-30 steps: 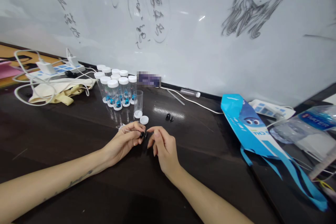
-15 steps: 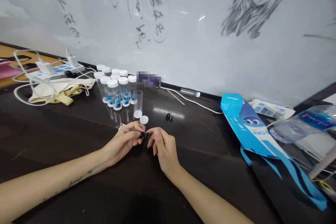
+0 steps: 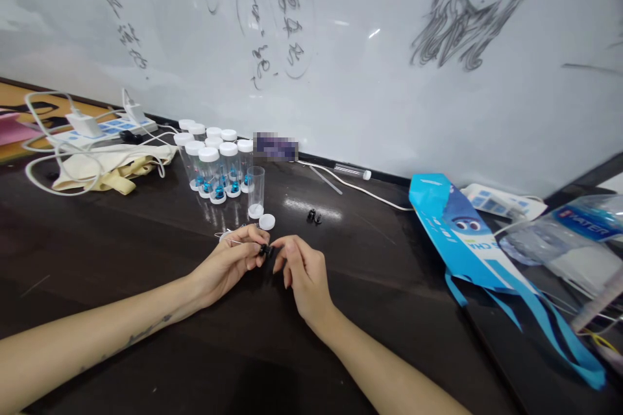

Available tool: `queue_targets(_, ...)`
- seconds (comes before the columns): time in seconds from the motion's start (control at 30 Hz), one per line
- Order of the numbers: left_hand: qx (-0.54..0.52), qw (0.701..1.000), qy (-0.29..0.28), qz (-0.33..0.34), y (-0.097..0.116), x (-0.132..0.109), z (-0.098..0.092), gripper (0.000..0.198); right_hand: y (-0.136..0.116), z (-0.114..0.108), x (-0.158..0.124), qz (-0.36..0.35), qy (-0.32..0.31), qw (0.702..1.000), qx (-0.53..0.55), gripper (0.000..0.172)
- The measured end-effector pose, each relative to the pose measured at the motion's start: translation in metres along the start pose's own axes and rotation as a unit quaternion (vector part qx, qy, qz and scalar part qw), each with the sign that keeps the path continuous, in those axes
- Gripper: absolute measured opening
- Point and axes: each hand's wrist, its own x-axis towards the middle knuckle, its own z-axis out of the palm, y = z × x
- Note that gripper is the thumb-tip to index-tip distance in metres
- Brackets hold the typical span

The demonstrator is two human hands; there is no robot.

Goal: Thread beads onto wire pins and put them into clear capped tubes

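Note:
My left hand [image 3: 237, 256] pinches a small black piece [image 3: 265, 250] between thumb and fingers. A thin white thread or stick lies along the thumb. My right hand [image 3: 304, 275] is close on the right, its index fingertip at the black piece; touching or just apart, I cannot tell. The other right fingers are loosely curled and apart, with nothing seen between them. Just beyond my hands stand an uncapped clear tube [image 3: 256, 191] and a loose white cap [image 3: 267, 222] lying flat. More small black pieces [image 3: 314, 216] rest to the right. Something small and white is partly hidden behind my left hand.
Several white-capped clear tubes [image 3: 209, 172] with blue things inside stand behind on the left. Farther left are a cream cloth bag [image 3: 111, 167] and a power strip [image 3: 104, 131] with white cables. A blue bag [image 3: 450, 227] lies right. The whiteboard [image 3: 350, 97] borders the back.

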Motion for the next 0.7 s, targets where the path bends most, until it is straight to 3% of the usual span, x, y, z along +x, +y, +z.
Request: queue_targets(0.7, -0.006, 1.0, 0.004, -0.001, -0.0006, 0.0003, -0.0004, 0.007, 0.0003, 0.0001, -0.0007, -0.004, 0.001, 1.0, -0.018, 0.037)
